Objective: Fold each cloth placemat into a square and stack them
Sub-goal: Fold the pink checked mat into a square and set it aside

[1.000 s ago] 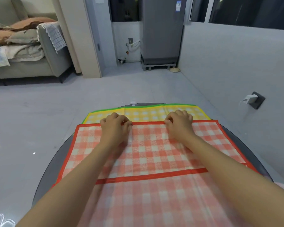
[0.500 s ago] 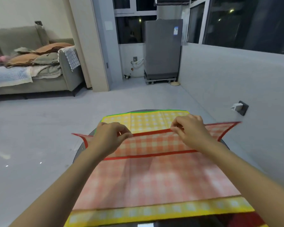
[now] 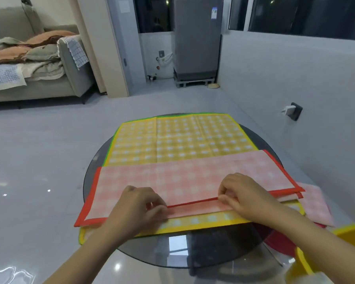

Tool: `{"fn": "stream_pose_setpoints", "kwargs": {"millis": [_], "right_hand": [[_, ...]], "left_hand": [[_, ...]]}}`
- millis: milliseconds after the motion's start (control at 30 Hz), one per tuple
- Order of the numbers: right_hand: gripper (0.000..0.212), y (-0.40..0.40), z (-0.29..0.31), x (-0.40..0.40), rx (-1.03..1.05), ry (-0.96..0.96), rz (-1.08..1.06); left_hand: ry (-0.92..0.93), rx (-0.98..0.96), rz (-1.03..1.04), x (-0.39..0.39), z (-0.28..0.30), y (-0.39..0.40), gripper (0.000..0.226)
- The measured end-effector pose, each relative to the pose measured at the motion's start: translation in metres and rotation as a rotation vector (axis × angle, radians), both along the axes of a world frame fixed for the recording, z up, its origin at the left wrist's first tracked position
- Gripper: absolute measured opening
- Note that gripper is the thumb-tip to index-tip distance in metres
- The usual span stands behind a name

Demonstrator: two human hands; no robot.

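A red-and-white checked placemat [image 3: 193,177] with a red border lies folded in half on top of a yellow checked placemat [image 3: 178,138]. Its far half has come over onto the near half, and the pale underside faces up. My left hand [image 3: 135,210] and my right hand [image 3: 244,195] each pinch the red border at the near edge, about a hand's width apart. A green edge [image 3: 111,146] of a third mat peeks out under the yellow one at the left and far side.
The mats lie on a round dark glass table [image 3: 193,253]. A yellow object [image 3: 336,249] sits at the lower right corner. A sofa [image 3: 35,64] heaped with cloths stands far left, a grey appliance [image 3: 197,37] at the back, and a wall [image 3: 305,89] close on the right.
Both hands lifted the red mat's far edge and drew it toward me, laying it down at the near edge. The yellow mat's far part is now uncovered.
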State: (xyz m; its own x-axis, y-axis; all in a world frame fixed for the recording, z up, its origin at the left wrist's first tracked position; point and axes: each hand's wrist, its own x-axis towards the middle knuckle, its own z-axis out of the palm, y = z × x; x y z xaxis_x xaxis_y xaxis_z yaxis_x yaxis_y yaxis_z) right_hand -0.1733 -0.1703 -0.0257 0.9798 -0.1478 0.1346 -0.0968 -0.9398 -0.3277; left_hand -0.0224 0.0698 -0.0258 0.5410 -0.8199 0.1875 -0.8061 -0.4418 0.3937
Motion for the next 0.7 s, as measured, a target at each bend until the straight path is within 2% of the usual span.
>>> {"fn": "stream_pose_setpoints", "kwargs": {"millis": [67, 267, 433, 700], "right_hand": [[0.013, 0.0, -0.006, -0.003, 0.016, 0.02, 0.019], [0.012, -0.002, -0.017, -0.008, 0.041, 0.051, 0.046], [0.012, -0.003, -0.019, -0.008, 0.035, 0.042, 0.047], [0.01, -0.001, -0.016, -0.005, 0.054, 0.076, 0.058]], "left_hand": [[0.034, 0.007, -0.016, 0.0, -0.007, 0.001, 0.039], [0.087, 0.057, -0.053, 0.008, -0.017, 0.001, 0.036], [0.068, 0.113, -0.086, 0.01, -0.01, 0.001, 0.016], [0.133, 0.171, -0.108, 0.016, -0.002, -0.012, 0.027]]}}
